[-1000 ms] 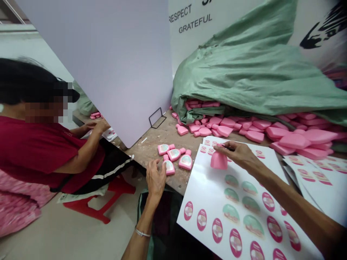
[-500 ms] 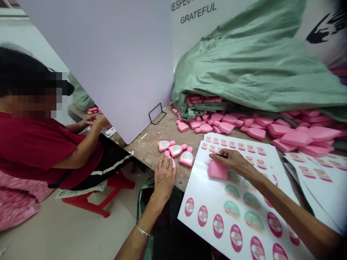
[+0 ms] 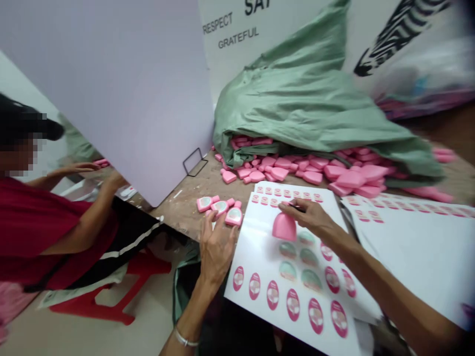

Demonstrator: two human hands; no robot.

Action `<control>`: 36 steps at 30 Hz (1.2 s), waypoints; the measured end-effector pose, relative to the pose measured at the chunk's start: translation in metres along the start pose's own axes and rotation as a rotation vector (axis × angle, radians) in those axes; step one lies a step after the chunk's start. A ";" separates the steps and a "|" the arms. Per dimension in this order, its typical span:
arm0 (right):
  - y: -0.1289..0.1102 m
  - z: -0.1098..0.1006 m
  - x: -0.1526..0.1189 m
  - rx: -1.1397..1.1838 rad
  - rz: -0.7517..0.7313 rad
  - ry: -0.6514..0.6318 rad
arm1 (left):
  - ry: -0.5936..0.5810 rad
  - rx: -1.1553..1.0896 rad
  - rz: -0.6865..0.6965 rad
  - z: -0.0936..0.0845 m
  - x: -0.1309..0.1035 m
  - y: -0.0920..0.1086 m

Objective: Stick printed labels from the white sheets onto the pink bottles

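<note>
My right hand (image 3: 304, 215) pinches a plain pink bottle (image 3: 284, 227) by its neck end, tilted above the sheet of stickers (image 3: 256, 247). A thin dark tool also shows between those fingers; its kind is unclear. My left hand (image 3: 215, 252) lies at the table's front edge with fingers spread, beside several pink bottles with green-and-white labels (image 3: 234, 215). Part of another labelled bottle shows between its fingers. Oval pink stickers (image 3: 272, 295) and arched green stickers (image 3: 288, 270) lie on the sheet.
Behind the sheet, many pink bottles (image 3: 351, 180) spill from a green sack (image 3: 289, 104). More sticker sheets (image 3: 415, 247) lie at the right. A pale panel (image 3: 148, 99) with a black wire stand (image 3: 195, 163) separates me from a co-worker (image 3: 48, 212) near a red stool (image 3: 111, 301).
The view has swung right. My left hand's fingers have spread from over a labelled bottle. My right hand still holds the pink bottle, now tilted differently. The co-worker's hands have moved apart.
</note>
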State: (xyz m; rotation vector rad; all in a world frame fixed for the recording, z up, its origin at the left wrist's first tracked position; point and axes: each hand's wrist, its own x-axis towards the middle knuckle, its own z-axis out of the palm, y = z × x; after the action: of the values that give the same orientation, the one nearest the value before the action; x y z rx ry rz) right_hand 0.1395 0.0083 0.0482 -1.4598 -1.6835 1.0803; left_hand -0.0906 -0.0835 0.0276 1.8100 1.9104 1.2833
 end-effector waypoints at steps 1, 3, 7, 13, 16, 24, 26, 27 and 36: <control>-0.005 0.002 -0.009 0.062 -0.003 -0.015 | -0.114 -0.212 -0.067 0.006 -0.001 0.014; -0.014 0.008 -0.025 0.164 -0.025 -0.042 | -0.455 -0.661 -0.247 0.022 -0.007 0.042; -0.006 0.004 -0.049 0.193 -0.008 -0.031 | -0.755 -1.118 -0.546 0.048 -0.020 0.074; 0.060 -0.044 -0.057 -0.119 0.023 0.357 | -0.617 -1.072 -0.607 0.065 -0.008 0.071; 0.083 -0.046 -0.055 -0.342 -0.033 0.357 | -0.634 -1.016 -0.596 0.082 -0.001 0.073; 0.090 -0.034 -0.055 -0.715 -0.201 0.379 | -0.654 -0.916 -0.548 0.117 -0.006 0.076; 0.091 -0.033 -0.056 -0.741 -0.221 0.372 | -0.663 -0.910 -0.539 0.118 -0.007 0.075; 0.091 -0.033 -0.057 -0.754 -0.227 0.367 | -0.665 -0.907 -0.533 0.119 -0.007 0.075; 0.089 -0.033 -0.057 -0.679 -0.180 0.317 | -0.653 -0.882 -0.525 0.123 -0.007 0.075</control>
State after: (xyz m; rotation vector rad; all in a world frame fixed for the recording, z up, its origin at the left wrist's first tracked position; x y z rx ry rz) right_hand 0.2175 -0.0389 -0.0141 -1.7164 -1.9852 0.1484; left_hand 0.0462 -0.0464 0.0037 0.9866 1.0697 0.9355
